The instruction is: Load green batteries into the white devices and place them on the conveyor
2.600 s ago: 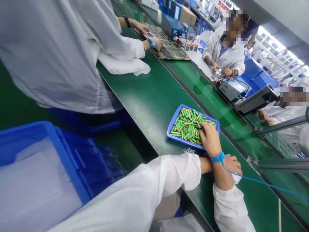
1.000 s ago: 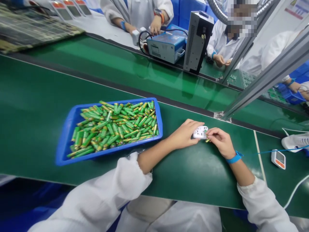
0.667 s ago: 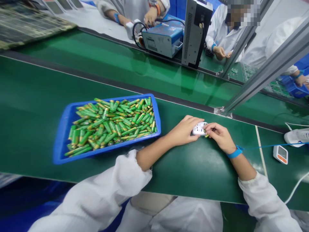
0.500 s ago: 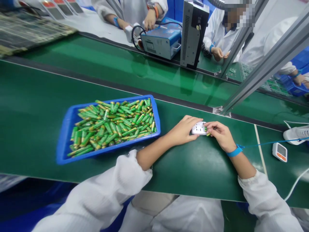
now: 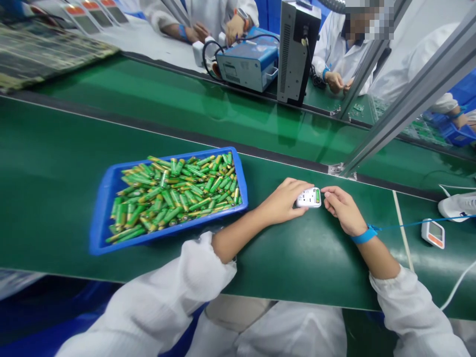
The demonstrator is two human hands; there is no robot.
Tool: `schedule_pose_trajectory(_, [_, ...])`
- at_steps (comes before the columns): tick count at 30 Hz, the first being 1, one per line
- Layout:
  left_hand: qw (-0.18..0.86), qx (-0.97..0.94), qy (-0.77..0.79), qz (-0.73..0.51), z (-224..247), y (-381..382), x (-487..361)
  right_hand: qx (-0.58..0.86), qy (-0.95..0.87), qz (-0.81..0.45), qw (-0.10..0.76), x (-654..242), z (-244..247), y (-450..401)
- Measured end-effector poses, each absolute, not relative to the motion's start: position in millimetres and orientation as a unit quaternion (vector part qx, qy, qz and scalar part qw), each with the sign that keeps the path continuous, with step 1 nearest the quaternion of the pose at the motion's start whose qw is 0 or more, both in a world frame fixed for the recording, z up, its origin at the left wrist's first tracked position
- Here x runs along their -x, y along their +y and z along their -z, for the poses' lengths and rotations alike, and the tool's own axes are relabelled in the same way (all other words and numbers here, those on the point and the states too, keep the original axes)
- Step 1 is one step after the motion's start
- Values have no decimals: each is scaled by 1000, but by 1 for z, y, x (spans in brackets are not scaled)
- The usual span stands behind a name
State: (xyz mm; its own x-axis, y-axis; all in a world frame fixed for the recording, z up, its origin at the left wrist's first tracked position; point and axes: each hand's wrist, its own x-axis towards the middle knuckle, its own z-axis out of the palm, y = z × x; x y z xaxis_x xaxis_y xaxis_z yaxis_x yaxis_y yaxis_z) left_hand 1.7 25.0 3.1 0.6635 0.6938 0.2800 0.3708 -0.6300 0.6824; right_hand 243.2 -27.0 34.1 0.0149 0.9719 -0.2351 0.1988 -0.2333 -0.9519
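Note:
My left hand is closed around the left end of a small white electronic device, thumb below and fingers above. The device's uncovered back faces up, and a green battery lies in the slot at its right end. Just right of the device is my right hand, index finger stretched toward its edge and the other fingers partly curled. I see nothing held in that hand. To the left, a blue tray is heaped with green and gold batteries.
A similar white device with a screen lies at the right, near a white power strip. A blue cord runs from my right wristband. Metal posts and a blue instrument stand beyond; co-workers' hands are across the bench.
My right fingers have come off the battery and moved slightly right. The battery now shows fully in the device's slot. My left hand keeps its hold.

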Motion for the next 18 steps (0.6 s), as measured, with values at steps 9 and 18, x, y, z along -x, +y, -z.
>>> schedule_pose_trajectory(9, [299, -862, 306, -271, -6, 24, -4, 649, -624, -273, 339, -230, -31, -28])
schedule_pose_trajectory(18, [296, -863, 303, -277, -6, 24, -3, 625, -656, -228, 355, -228, -29, -37])
